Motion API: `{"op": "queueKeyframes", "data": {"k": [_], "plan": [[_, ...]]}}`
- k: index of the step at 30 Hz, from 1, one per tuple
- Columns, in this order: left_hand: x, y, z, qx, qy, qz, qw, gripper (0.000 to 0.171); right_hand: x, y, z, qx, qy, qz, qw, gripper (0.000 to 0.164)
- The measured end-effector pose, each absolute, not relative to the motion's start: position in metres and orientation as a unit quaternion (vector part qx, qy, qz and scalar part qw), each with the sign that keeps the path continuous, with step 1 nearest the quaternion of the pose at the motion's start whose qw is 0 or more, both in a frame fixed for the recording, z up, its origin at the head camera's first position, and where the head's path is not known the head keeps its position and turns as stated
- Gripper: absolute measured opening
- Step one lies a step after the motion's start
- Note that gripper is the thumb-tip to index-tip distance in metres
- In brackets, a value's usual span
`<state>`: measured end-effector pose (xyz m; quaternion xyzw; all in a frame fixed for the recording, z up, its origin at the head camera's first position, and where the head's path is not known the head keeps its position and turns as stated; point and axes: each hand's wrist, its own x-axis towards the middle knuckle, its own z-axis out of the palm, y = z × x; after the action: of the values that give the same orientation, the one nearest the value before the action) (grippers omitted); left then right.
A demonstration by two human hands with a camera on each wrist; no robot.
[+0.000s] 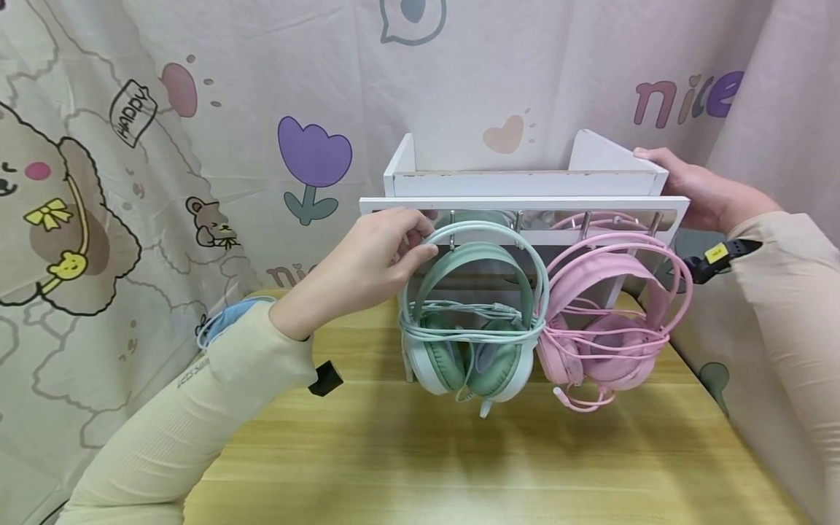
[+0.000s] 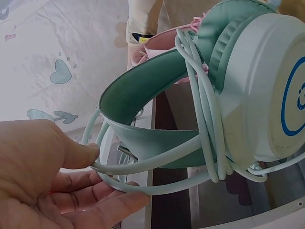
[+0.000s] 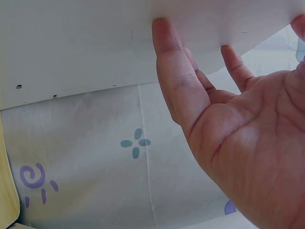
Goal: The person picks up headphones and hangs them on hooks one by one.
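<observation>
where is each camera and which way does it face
Head: worn on the head, facing forward and down at a white rectangular rack, pale green-and-white headphones and pink headphones; left hand, right hand and cream sleeves show.
Left wrist: worn there, facing the green pair's slim band; left hand pinching it and right sleeve show.
Right wrist: worn there, facing the rack's flat white side; right palm and touching fingertips show.
Shared: head and left wrist both show both headphones.

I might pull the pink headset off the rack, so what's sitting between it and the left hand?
The green headset sits between the left hand and the pink headset, as the head view shows.
</observation>
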<state>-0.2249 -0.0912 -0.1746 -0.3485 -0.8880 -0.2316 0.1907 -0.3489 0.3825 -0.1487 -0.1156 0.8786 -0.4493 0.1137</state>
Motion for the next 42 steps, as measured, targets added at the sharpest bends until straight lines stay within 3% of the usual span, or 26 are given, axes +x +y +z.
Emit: {"op": "queueKeyframes", "data": {"k": [17,34,42], "plan": [[-0.229,-0.086,-0.177,-0.334,-0.896,-0.213,0.201,0.014,-0.348,0.384,-0.149,-0.127,0.876,-0.452,0.112,0.05],[-0.221,-0.084,-0.182,-0.324,-0.915,-0.137,0.195,0.027,-0.349,0.381,-0.152,-0.125,0.874,-0.456,0.11,0.051],[-0.213,-0.08,-0.187,-0.317,-0.921,-0.067,0.215,0.018,-0.349,0.38,-0.152,-0.121,0.876,-0.453,0.109,0.051]]}}
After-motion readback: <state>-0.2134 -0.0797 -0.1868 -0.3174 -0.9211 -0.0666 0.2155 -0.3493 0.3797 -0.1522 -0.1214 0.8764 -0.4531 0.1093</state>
